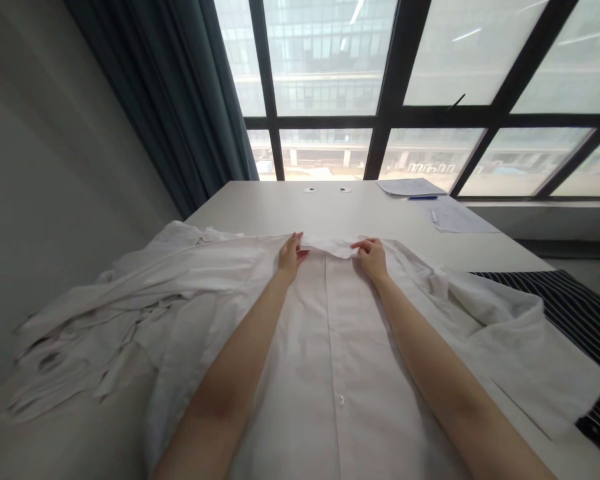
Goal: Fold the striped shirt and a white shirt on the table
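A white button-up shirt (305,347) lies spread front side up over the table, its button placket running down the middle. At the far end is its collar (330,245). My left hand (291,255) pinches the collar's left end between thumb and fingers. On the opposite end of the collar, my right hand (371,256) grips the fabric with bent fingers. The collar stretches between both hands. One sleeve (535,353) is spread out to the right; on the left the fabric lies in creases.
Crumpled white clothing (80,360) is heaped at the left. Papers (410,187) and a blue pen (423,197) lie at the far right of the white table (260,207). Black striped fabric (575,307) is at the right edge. A dark curtain (180,87) and windows stand behind.
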{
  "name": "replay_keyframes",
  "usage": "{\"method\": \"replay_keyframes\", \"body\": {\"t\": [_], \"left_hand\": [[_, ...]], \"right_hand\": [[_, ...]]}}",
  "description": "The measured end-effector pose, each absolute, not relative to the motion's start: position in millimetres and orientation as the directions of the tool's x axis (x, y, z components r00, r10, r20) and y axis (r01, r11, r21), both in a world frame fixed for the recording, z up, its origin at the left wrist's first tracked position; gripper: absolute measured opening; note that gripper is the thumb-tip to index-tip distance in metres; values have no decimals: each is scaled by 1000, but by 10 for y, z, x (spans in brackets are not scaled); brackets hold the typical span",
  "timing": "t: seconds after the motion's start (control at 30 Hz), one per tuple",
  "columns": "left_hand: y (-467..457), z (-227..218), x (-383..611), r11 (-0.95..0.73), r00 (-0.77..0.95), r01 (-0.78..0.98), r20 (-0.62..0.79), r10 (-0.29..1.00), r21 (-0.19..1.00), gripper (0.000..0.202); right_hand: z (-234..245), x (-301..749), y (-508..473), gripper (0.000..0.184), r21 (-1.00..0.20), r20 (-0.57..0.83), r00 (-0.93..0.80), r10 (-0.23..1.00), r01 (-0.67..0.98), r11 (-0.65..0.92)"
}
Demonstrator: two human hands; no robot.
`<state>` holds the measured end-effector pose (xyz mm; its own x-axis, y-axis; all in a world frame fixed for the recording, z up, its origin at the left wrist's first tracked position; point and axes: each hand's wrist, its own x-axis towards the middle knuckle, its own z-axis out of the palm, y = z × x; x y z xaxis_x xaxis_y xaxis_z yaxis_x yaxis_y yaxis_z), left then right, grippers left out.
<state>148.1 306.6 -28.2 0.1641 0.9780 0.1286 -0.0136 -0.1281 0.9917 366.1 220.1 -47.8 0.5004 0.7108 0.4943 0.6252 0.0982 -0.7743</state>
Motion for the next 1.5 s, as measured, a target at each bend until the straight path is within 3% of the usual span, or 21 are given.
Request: {"method": "replay_keyframes", "body": {"t": [0.13, 0.3, 0.53, 0.7, 1.0, 1.13, 1.37, 1.5], "left_hand": [[3130, -331, 1518, -164, 124, 45, 158, 980, 985, 27], [3063, -373, 1506, -292, 150, 289, 258, 954, 912, 41], [2901, -326, 1501, -401, 243, 646, 323, 915, 649, 46], [2836, -334, 1529, -403, 290, 792, 298, 909, 459, 48], [2925, -313, 1581, -396, 325, 874, 267, 907, 283, 50], [3006, -278, 1524, -382, 300, 881, 295, 907, 280, 40], [3267, -276, 1392, -386, 292, 869, 311, 905, 309, 41], [3373, -258, 1335, -437, 327, 841, 344, 880, 320, 33]], "right_hand": [[-509, 3671, 2242, 25, -780, 472, 492, 731, 620, 86], [-537, 3648, 2251, 22, -765, 474, 444, 760, 635, 107], [-549, 3644, 2222, 28, -737, 461, 417, 783, 672, 76], [-549, 3627, 2206, 32, -691, 458, 378, 804, 721, 55], [-508, 3594, 2202, 48, -584, 479, 291, 828, 810, 52], [-487, 3560, 2194, 44, -529, 467, 245, 850, 848, 46], [-431, 3506, 2135, 31, -452, 444, 249, 861, 892, -25], [-386, 3444, 2088, 40, -395, 446, 211, 870, 918, -20]]}}
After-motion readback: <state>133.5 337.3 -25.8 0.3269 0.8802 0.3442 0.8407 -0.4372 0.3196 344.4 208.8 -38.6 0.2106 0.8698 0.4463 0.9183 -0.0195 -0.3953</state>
